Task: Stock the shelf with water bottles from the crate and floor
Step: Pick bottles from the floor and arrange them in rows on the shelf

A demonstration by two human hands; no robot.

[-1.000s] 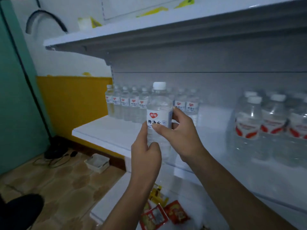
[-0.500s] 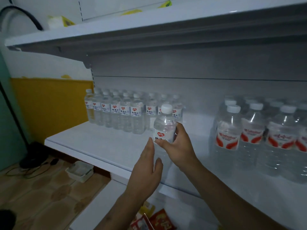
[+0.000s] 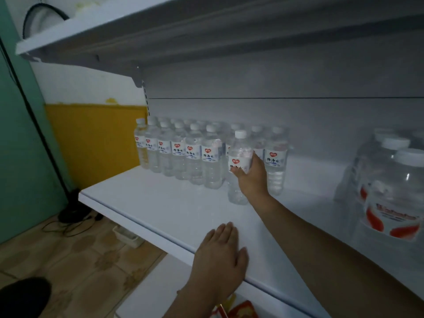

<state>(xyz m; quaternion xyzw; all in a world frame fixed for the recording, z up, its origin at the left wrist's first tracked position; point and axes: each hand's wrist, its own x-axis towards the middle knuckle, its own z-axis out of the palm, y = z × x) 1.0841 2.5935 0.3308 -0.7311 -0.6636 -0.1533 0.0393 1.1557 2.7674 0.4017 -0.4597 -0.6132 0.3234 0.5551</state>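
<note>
Small clear water bottle, white cap, white label with red heart logo and blue characters, upright on the white shelf, base on the shelf surface just in front of the bottle rows of the same brand. Another same-brand bottle right behind the hand. Right hand wrapped round the bottle at label height, thumb on the front of the label, fingers hidden behind it. Right arm stretched out long across the shelf, wrist about level. Left hand flat, fingers straight and together, palm down on the shelf's front edge, holding nothing. Left forearm rising from below. Larger bottles with red labels at far right, well apart.
</note>
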